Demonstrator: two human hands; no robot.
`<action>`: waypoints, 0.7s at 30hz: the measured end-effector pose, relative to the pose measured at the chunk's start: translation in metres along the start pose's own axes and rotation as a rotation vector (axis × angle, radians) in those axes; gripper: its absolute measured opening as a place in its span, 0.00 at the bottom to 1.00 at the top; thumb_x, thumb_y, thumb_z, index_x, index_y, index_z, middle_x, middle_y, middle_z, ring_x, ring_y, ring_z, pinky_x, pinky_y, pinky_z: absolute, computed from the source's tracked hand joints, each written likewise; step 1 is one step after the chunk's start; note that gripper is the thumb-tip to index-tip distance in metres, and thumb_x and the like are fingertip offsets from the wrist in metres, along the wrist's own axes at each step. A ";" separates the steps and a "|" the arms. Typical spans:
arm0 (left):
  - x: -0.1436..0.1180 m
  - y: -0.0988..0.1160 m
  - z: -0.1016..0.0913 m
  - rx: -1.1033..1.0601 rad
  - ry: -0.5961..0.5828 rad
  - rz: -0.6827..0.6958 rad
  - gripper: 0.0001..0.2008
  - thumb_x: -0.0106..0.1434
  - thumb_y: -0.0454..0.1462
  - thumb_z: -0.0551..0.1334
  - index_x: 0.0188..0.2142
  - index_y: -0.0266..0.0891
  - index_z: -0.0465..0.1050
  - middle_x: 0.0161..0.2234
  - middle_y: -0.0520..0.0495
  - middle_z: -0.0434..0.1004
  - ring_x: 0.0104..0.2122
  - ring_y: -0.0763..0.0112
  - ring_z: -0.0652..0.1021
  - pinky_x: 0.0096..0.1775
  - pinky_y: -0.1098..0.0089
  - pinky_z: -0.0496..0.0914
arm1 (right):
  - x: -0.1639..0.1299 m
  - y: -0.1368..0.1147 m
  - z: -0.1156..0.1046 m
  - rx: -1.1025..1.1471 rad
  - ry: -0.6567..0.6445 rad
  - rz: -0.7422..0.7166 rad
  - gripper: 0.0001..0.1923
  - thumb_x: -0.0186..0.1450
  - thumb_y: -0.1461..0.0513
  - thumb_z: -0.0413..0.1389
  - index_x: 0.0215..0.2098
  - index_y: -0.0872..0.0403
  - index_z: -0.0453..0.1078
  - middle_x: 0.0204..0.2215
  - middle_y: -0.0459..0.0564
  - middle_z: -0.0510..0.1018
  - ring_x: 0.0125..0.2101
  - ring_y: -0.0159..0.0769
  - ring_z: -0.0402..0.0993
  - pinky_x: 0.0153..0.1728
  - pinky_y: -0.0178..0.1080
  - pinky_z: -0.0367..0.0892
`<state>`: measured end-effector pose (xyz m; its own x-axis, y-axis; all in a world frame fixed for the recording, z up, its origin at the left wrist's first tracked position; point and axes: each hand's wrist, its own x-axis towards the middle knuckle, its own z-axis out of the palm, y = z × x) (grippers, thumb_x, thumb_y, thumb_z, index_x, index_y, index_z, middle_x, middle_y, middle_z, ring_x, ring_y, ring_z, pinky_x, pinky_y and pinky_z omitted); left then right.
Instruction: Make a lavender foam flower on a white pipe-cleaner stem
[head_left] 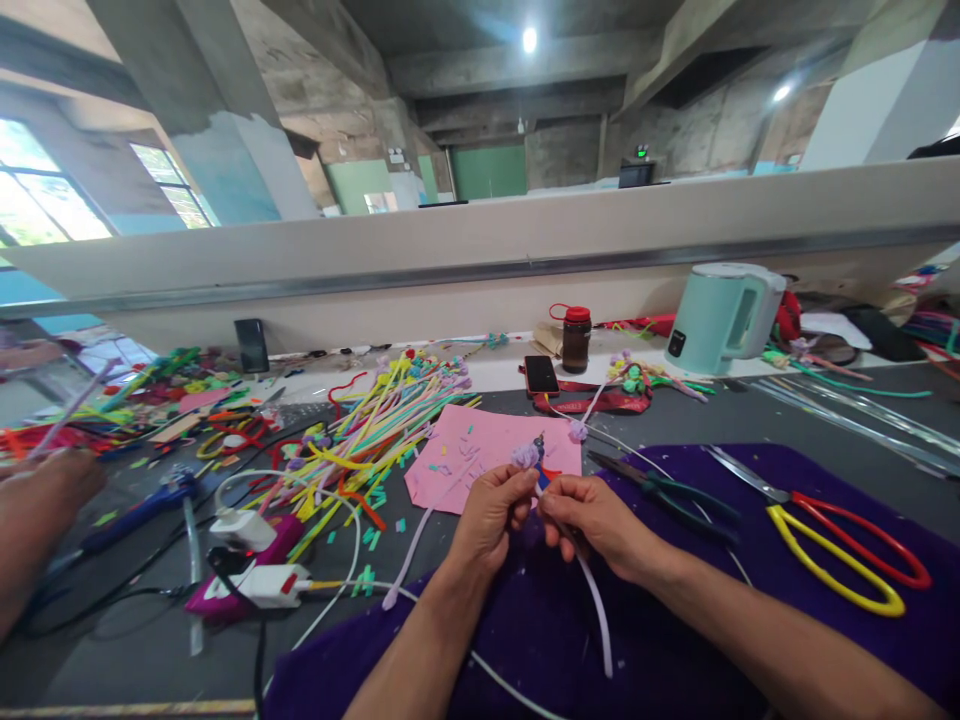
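My left hand (491, 515) pinches a small lilac fuzzy flower head (525, 456) at its base. My right hand (592, 520) grips the white pipe-cleaner stem (598, 600) just below it, and the stem trails down over the purple cloth (675, 650). Both hands meet above the cloth's far edge, in front of a pink sheet (480, 450) strewn with small clippings. A small blue and red piece sits between my thumbs.
A heap of coloured pipe cleaners (360, 440) lies left of the pink sheet. Green-handled pliers (667, 490) and red-and-yellow scissors (832, 530) rest on the cloth. A glue gun (247, 580), a phone (541, 375), a jar (576, 338) and a mint kettle (720, 315) stand around. Another person's hand (37, 520) is at far left.
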<state>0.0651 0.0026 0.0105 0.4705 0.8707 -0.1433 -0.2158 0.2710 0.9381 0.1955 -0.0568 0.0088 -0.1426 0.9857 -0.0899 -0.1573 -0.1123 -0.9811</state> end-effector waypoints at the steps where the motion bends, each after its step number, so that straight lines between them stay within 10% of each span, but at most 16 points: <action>1: 0.000 0.000 0.000 -0.010 -0.005 0.000 0.14 0.49 0.42 0.65 0.18 0.35 0.65 0.10 0.57 0.59 0.11 0.85 0.57 0.15 0.79 0.48 | 0.000 0.000 0.000 0.003 -0.007 -0.003 0.14 0.58 0.54 0.54 0.24 0.56 0.62 0.15 0.41 0.71 0.11 0.21 0.62 0.11 0.24 0.47; 21: -0.004 0.001 0.007 -0.078 -0.023 -0.014 0.11 0.50 0.41 0.64 0.26 0.35 0.69 0.12 0.57 0.62 0.12 0.84 0.60 0.16 0.79 0.51 | 0.001 -0.001 -0.002 0.038 -0.009 -0.047 0.13 0.60 0.55 0.52 0.26 0.57 0.64 0.16 0.41 0.71 0.11 0.21 0.62 0.11 0.25 0.46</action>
<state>0.0688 -0.0032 0.0142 0.4933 0.8572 -0.1476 -0.2747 0.3146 0.9086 0.1977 -0.0558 0.0089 -0.1432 0.9888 -0.0426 -0.2009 -0.0712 -0.9770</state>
